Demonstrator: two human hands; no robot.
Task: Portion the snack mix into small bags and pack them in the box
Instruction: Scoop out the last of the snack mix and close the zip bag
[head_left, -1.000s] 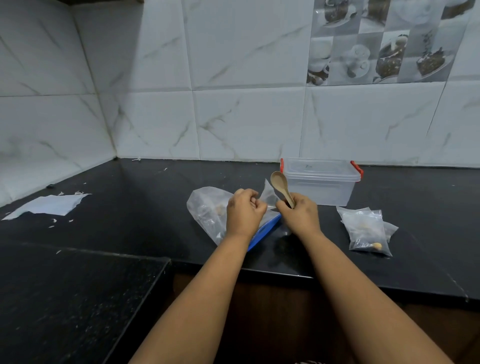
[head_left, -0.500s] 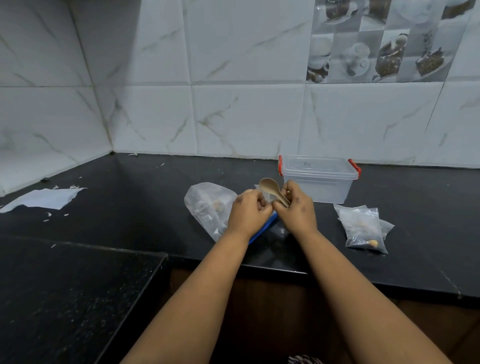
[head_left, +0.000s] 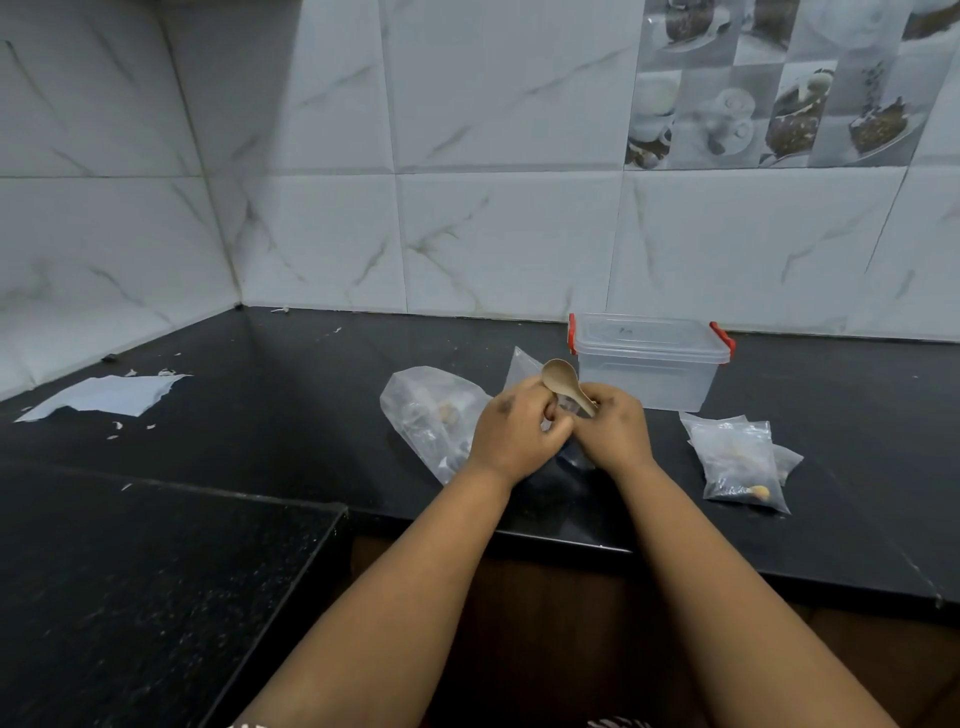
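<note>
Hands drawn closer together since earlier frame; blue zip edge now hidden. Left hand (head_left: 511, 439) grip pinches small clear plastic bag (head_left: 522, 366); right hand (head_left: 613, 431) holds tan wooden spoon (head_left: 563, 379), bowl raised. Large clear snack-mix bag (head_left: 431, 410) lies left on black desk (head_left: 291, 415); lidded clear plastic box with red clips (head_left: 649, 364) behind; filled small bags (head_left: 737, 462) right. Likely opening next portion bag.

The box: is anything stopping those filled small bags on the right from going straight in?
Yes: the box has its clear lid on, with the red clips at both ends, so the filled small bags cannot go in yet. The counter between bags and box looks bare.
</note>
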